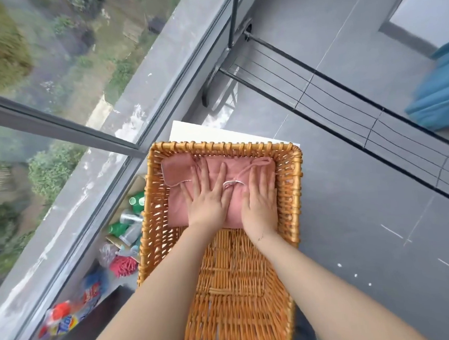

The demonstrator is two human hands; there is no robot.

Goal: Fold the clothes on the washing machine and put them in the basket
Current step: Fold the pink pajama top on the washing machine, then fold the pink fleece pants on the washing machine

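Head view looks down into one wicker basket (156, 225) holding one folded pink garment (176, 172) at its far end. Both hands lie flat on the garment with fingers straight and spread: the left hand (206, 199) toward the middle, the right hand (259, 201) beside it near the basket's right wall. A white drawstring (232, 182) loops between them. Left of the basket, by the window (58, 105), sit green bottles (136, 201) and red pegs (123, 266). A drying rack (345, 106) stands beyond, well apart.

Both arms reach forward, left hand (209, 199) and right hand (259, 198) pressing flat.
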